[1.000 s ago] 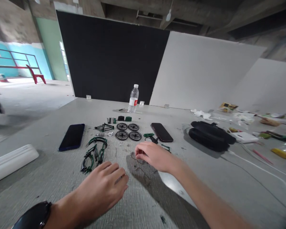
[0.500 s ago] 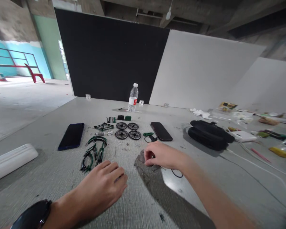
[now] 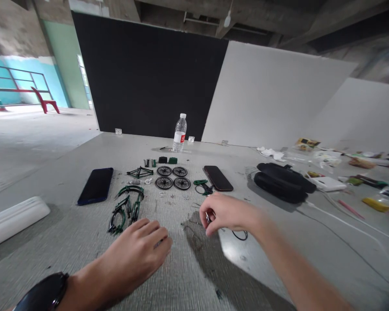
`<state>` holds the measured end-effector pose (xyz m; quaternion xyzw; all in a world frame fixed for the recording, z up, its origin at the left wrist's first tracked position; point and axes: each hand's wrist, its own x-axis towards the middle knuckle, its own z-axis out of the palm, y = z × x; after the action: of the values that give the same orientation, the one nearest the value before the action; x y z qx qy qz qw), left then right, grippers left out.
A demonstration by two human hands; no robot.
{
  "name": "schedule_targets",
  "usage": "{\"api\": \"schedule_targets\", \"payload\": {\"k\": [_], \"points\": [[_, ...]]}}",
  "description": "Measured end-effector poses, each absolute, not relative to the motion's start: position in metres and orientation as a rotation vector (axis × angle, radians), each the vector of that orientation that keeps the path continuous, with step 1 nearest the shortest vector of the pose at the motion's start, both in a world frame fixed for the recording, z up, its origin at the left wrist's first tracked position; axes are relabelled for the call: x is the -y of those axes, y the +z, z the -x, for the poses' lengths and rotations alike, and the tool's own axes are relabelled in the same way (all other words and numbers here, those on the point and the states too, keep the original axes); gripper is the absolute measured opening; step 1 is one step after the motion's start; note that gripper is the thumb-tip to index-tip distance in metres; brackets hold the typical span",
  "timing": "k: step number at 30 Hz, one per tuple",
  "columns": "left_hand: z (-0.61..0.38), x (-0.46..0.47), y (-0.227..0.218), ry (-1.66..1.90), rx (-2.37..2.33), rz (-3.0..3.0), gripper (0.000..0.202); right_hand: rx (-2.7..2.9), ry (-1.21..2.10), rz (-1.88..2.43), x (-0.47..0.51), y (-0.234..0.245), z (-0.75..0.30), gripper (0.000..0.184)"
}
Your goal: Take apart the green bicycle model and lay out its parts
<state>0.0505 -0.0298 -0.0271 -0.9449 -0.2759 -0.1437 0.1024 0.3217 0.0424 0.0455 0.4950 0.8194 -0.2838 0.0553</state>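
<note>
My right hand (image 3: 222, 214) is closed in a pinch, with a small shiny metal piece (image 3: 208, 217) partly showing between its fingers. Under it on the table lie thin wire-like parts (image 3: 192, 224), and a dark loop (image 3: 240, 235) shows beside the palm. My left hand (image 3: 139, 248) hovers or rests low over the table, fingers curled; what they hold, if anything, is hidden. Just beyond it are dark green curved bicycle-model parts (image 3: 127, 209). A small frame (image 3: 140, 172), several black spoked wheels (image 3: 164, 182), tiny screws (image 3: 172, 196) and a green part (image 3: 200, 182) lie farther back.
Phones lie at left (image 3: 96, 185) and right (image 3: 218, 178). A water bottle (image 3: 180, 134) stands near the black panel (image 3: 149, 73). At right are a black case (image 3: 282, 183), a white cable (image 3: 350, 226) and a white box (image 3: 329, 184). A white bar (image 3: 17, 220) lies far left.
My right hand has shifted slightly right and its fingers have turned, so the metal piece shows more. My left hand is nearly still. The view has moved a little.
</note>
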Motion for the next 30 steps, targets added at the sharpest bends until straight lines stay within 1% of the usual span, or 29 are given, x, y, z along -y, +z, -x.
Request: {"api": "schedule_targets", "payload": {"k": [4,8,12,15,18,22,25,28,30], "points": [[-0.051,0.030,-0.027,-0.418,0.819,2.792,0.008,-2.449,-0.817,-1.489,-0.039,0.044,-0.314,0.009],[-0.051,0.030,-0.027,-0.423,0.814,2.801,0.008,-2.495,-0.787,-1.483,-0.038,0.045,-0.315,0.011],[-0.052,0.031,-0.025,-0.393,0.815,2.795,0.010,-2.555,-0.907,-1.510,-0.039,0.049,-0.315,0.016],[-0.052,0.032,-0.024,-0.365,0.811,2.795,0.011,-2.624,-1.037,-1.483,-0.040,0.052,-0.313,0.016],[-0.053,0.032,-0.024,-0.371,0.817,2.789,0.011,-2.704,-1.088,-1.469,-0.042,0.051,-0.309,0.016],[-0.052,0.031,-0.026,-0.388,0.835,2.785,0.010,-2.836,-1.074,-1.617,-0.045,0.043,-0.300,0.018],[-0.052,0.031,-0.026,-0.376,0.823,2.785,0.009,-2.925,-1.099,-1.733,-0.045,0.033,-0.290,0.016],[-0.053,0.031,-0.025,-0.378,0.810,2.772,0.008,-2.964,-1.119,-1.732,-0.044,0.025,-0.282,0.013],[-0.054,0.032,-0.023,-0.379,0.812,2.768,0.009,-2.956,-1.040,-1.712,-0.043,0.022,-0.281,0.013]]}}
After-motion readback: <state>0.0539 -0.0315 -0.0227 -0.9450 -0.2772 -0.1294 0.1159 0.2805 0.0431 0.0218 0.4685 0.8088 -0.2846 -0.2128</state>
